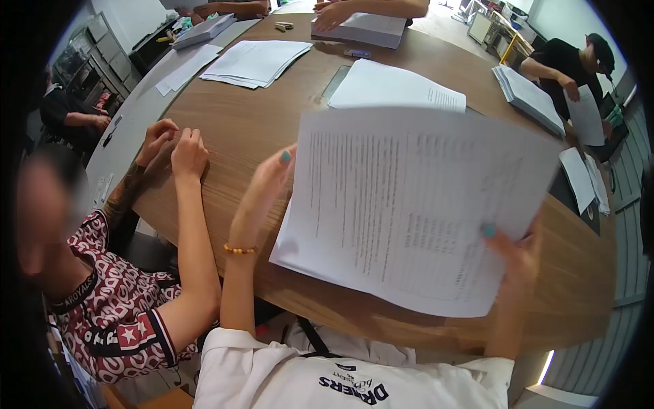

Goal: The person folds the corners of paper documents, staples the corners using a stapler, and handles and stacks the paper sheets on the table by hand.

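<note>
A printed sheet of paper point(381, 218) is raised in front of me, tilted and covered with lines of text. My right hand point(518, 259) grips its right side, the thumb pressed on the face and the other fingers behind. More white sheets point(289, 249) show under its lower left edge. My left hand point(262, 187) is upright beside the sheet's left edge, fingers stretched out and partly hidden by the paper. Teal nail polish is on both thumbs, and a beaded bracelet circles my left wrist.
On the wooden table point(231, 177) are a paper pile point(255, 61), more sheets point(395, 87) and a thick stack point(528, 99). At left sits a person point(122, 293), forearms on the table. Another person point(575, 75) handles paper at right; a person's hands point(334, 13) rest on a far stack.
</note>
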{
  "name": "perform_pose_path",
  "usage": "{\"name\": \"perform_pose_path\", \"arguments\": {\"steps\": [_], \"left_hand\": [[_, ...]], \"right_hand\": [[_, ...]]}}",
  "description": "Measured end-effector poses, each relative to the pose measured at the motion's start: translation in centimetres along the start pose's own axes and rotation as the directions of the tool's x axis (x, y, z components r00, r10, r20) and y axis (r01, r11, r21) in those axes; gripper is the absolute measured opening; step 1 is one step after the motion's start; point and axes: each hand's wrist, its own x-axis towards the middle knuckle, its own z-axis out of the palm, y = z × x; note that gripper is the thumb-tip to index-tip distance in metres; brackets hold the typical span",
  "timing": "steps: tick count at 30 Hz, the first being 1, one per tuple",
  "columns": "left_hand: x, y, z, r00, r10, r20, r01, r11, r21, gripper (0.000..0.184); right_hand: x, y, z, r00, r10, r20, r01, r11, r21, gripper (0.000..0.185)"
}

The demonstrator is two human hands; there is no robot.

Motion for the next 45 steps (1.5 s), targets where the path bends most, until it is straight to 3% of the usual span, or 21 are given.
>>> {"name": "perform_pose_path", "arguments": {"steps": [1,3,4,6,7,8,10,11,13,15,20,23,25,28,30,32,34,36,37,39,45], "left_hand": [[0.2,1.0,0.0,1.0,-0.005,0.003,0.005,1.0,-0.004,0.064],[0.6,3.2,1.0,0.982,0.171,0.083,-0.181,0.974,0.138,0.066],[1.1,3.2,0.7,0.981,0.169,0.095,-0.18,0.975,0.132,0.066],[1.6,3.0,-0.2,0.983,0.165,-0.076,-0.163,0.986,0.028,0.061],[1.7,2.9,-0.4,0.979,0.159,-0.129,-0.162,0.987,-0.01,0.06],[1.7,2.9,-0.3,0.965,0.235,-0.114,-0.257,0.931,-0.26,0.055],[1.8,3.0,0.4,0.946,0.307,-0.108,-0.318,0.805,-0.501,0.05],[1.4,3.8,1.2,0.889,0.435,-0.139,-0.457,0.84,-0.292,0.047],[1.2,3.6,2.5,0.821,0.554,-0.135,-0.566,0.821,-0.078,0.044],[1.5,2.6,3.6,0.809,0.544,-0.222,-0.538,0.838,0.092,0.042],[2.2,1.9,5.1,0.819,0.515,-0.252,-0.527,0.849,0.023,0.04],[2.3,1.5,4.2,0.837,0.493,-0.238,-0.493,0.868,0.062,0.04],[2.2,1.1,2.7,0.854,0.469,-0.225,-0.453,0.883,0.121,0.041],[2.2,-0.4,0.2,0.928,0.371,-0.043,-0.365,0.926,0.095,0.042],[2.0,-1.4,-0.2,0.965,0.15,-0.214,-0.168,0.983,-0.069,0.05],[2.1,-1.0,-0.2,0.965,0.168,-0.201,-0.179,0.983,-0.04,0.055],[2.1,-1.0,-0.3,0.965,0.187,-0.183,-0.193,0.981,-0.011,0.06],[2.0,-1.2,-0.7,0.924,0.365,-0.11,-0.368,0.93,-0.005,0.062],[2.3,-1.7,-1.2,0.925,0.368,-0.097,-0.37,0.929,-0.011,0.062],[2.9,-3.1,-2.1,0.908,0.34,-0.243,-0.34,0.939,0.045,0.056],[2.8,-2.4,-1.7,0.902,0.383,-0.202,-0.372,0.924,0.09,0.053]], "right_hand": [[0.3,-1.2,-0.2,0.994,-0.097,0.051,0.098,0.995,-0.02,0.062],[1.7,-3.0,-1.3,0.979,-0.178,0.096,0.183,0.982,-0.052,0.06],[2.8,-3.6,-2.0,0.87,-0.393,0.298,0.429,0.901,-0.065,0.059],[3.6,-4.1,-2.4,0.678,-0.555,0.482,0.649,0.76,-0.038,0.058],[3.7,-3.8,-2.6,0.722,-0.57,0.391,0.644,0.76,-0.082,0.06],[3.8,-3.2,-2.8,0.756,-0.585,0.295,0.637,0.76,-0.125,0.061],[4.1,-1.7,-3.2,0.789,-0.607,0.094,0.612,0.764,-0.205,0.064],[4.2,-0.7,-3.3,0.798,-0.602,0.018,0.592,0.777,-0.215,0.065],[4.3,1.6,-3.4,0.811,-0.574,-0.108,0.549,0.812,-0.198,0.066],[4.3,3.6,-3.9,0.847,-0.528,-0.064,0.507,0.838,-0.204,0.067],[4.2,5.5,-4.3,0.936,-0.352,-0.007,0.346,0.921,-0.18,0.065],[4.6,5.7,-4.6,0.904,-0.412,0.119,0.427,0.889,-0.164,0.063],[4.3,5.8,-4.7,0.964,-0.252,0.08,0.261,0.958,-0.118,0.062],[4.2,5.9,-4.9,0.987,-0.138,0.085,0.147,0.983,-0.11,0.057],[4.3,6.0,-4.9,0.989,-0.099,0.108,0.113,0.984,-0.136,0.051],[4.5,6.1,-5.1,0.988,-0.103,0.117,0.123,0.977,-0.175,0.047],[4.7,6.0,-4.8,0.976,-0.153,0.156,0.157,0.988,-0.011,0.037],[4.9,5.9,-4.6,0.962,-0.203,0.184,0.211,0.977,-0.024,0.034],[5.0,5.8,-4.5,0.943,-0.244,0.226,0.256,0.966,-0.027,0.032],[4.9,5.9,-4.1,0.951,-0.237,0.2,0.253,0.966,-0.059,0.03],[4.7,5.9,-3.7,0.967,-0.176,0.183,0.193,0.978,-0.079,0.029]]}}
